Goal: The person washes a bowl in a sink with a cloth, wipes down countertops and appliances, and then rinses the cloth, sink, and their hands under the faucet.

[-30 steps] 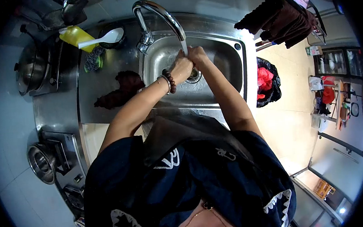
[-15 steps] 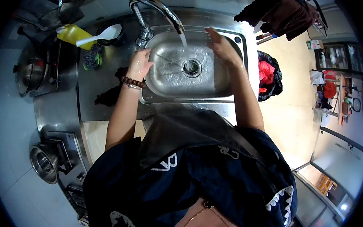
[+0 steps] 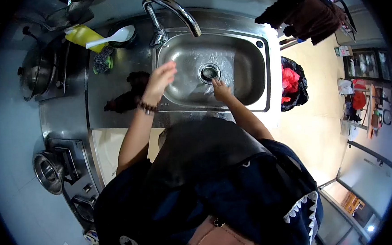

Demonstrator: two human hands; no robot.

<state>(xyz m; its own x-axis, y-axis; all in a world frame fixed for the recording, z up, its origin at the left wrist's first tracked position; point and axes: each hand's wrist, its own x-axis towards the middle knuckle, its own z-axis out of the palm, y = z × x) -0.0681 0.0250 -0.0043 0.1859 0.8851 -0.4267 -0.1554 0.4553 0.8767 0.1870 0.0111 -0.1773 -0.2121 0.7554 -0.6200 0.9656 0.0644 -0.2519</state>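
A stainless steel sink (image 3: 251, 74) lies in front of me, wet inside, with a round drain strainer (image 3: 209, 72) in its floor. My right hand (image 3: 222, 90) is low in the basin, its fingers stretched toward the strainer's near edge; whether they touch it I cannot tell. Above the sink's left rim is my left hand (image 3: 160, 80), empty, fingers extended and slightly blurred, with a beaded bracelet (image 3: 147, 108) on the wrist. The chrome faucet (image 3: 178, 10) arches over the basin and no stream shows from its spout. Beside my left hand a dark wet cloth (image 3: 133, 92) lies on the counter.
On the left counter are a yellow bottle (image 3: 81, 36), a white spoon (image 3: 116, 36) across a dark bowl and a scrubber (image 3: 102, 61). A lidded pan (image 3: 38, 76) stands further left. Brown towels (image 3: 308, 14) hang at the right, above a black-bagged bin (image 3: 298, 89).
The water stream from the faucet has stopped. My right hand has moved from the sink's right side down and left toward the drain. My left hand has shifted slightly right and nearer me.
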